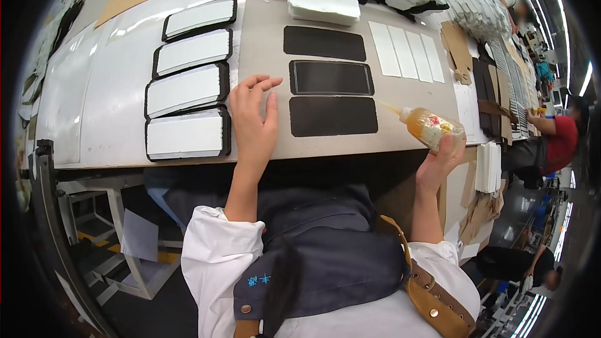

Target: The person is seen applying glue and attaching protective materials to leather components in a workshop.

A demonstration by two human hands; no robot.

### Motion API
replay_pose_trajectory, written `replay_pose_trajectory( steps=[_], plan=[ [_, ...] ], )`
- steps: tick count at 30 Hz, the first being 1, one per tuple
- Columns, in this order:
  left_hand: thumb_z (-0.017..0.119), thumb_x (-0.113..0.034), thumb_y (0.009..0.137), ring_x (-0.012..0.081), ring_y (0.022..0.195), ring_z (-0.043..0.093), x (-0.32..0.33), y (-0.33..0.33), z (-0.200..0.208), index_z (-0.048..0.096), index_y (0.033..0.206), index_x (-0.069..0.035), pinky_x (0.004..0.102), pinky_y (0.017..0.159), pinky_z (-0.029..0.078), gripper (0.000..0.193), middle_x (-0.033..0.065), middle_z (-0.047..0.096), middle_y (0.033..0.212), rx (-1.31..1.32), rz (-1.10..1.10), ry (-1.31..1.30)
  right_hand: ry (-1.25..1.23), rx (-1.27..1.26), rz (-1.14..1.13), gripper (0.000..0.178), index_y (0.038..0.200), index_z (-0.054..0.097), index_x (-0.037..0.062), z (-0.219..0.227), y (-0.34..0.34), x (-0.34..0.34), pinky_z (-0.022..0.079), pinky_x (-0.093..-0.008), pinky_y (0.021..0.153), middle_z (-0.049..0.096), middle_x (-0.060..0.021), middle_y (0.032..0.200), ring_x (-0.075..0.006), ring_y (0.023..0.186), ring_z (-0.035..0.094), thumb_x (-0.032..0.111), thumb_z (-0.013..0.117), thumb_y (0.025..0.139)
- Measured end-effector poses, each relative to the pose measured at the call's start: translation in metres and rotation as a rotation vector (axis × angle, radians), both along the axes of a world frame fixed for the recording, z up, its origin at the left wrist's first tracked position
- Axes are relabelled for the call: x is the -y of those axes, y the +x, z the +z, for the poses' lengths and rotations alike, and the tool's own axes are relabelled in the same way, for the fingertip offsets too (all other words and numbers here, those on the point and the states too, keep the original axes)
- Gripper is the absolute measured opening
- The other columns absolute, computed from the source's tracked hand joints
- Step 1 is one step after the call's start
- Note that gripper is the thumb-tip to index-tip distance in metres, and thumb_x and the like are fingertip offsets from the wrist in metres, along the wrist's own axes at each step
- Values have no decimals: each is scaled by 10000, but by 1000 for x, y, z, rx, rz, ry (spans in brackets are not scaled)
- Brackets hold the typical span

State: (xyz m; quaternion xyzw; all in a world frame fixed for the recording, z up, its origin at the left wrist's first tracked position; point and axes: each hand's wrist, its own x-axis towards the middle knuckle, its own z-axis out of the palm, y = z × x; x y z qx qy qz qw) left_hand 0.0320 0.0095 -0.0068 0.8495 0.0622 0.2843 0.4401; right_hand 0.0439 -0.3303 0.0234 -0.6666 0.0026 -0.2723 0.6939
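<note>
Amber glue in a small clear plastic bottle [431,126], gripped in the right hand [440,161], nozzle aimed left at three black flat rectangles [332,116]. Left hand [253,119] resting open beside them. Gluing step, likely; next needing a steady squeeze along the edges.

White short sleeves [210,244], a dark navy apron [325,256] with brown riveted leather straps [432,294].
</note>
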Motion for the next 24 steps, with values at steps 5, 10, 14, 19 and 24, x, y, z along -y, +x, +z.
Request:
replay_pose_trajectory(
  steps=[5, 10, 14, 19, 24],
  plan=[
    [586, -104, 993, 292, 1224, 527, -1, 0, -1, 724, 1181, -89, 414, 1092, 388, 233, 79, 629, 1250, 7, 4, 10, -93, 54, -1, 583, 1379, 459, 10, -8, 1, -8, 468, -350, 1062, 555, -102, 1277, -192, 1207, 565, 318, 738, 969],
    [583, -106, 994, 292, 1219, 530, -1, 0, 1, 722, 1176, -87, 414, 1089, 387, 230, 80, 629, 1248, 2, 2, -12, -173, 63, 29, 602, 1374, 446, 9, -7, -1, -17, 481, -349, 1050, 568, -115, 1278, -203, 1201, 576, 341, 744, 968],
    [602, -72, 975, 305, 1208, 496, -1, -1, -1, 722, 1164, -90, 424, 1067, 396, 224, 88, 602, 1228, 13, 0, -7, -243, 82, 54, 611, 1387, 444, 16, -8, -3, -28, 476, -376, 1069, 560, -123, 1289, -217, 1206, 579, 358, 739, 975],
    [597, -97, 983, 288, 1225, 517, 0, -3, -1, 729, 1176, -99, 410, 1084, 386, 234, 75, 625, 1252, 13, 12, -34, -261, 131, 161, 674, 1375, 430, 8, -6, -1, -53, 491, -415, 1080, 580, -163, 1297, -278, 1239, 602, 427, 749, 954],
    [612, -71, 968, 298, 1206, 504, 1, -1, 1, 727, 1153, -93, 421, 1060, 399, 219, 83, 611, 1232, 39, 21, -49, -249, 145, 246, 682, 1385, 403, 6, -8, 2, -74, 487, -443, 1085, 573, -170, 1289, -301, 1235, 608, 396, 756, 950]
  ],
)
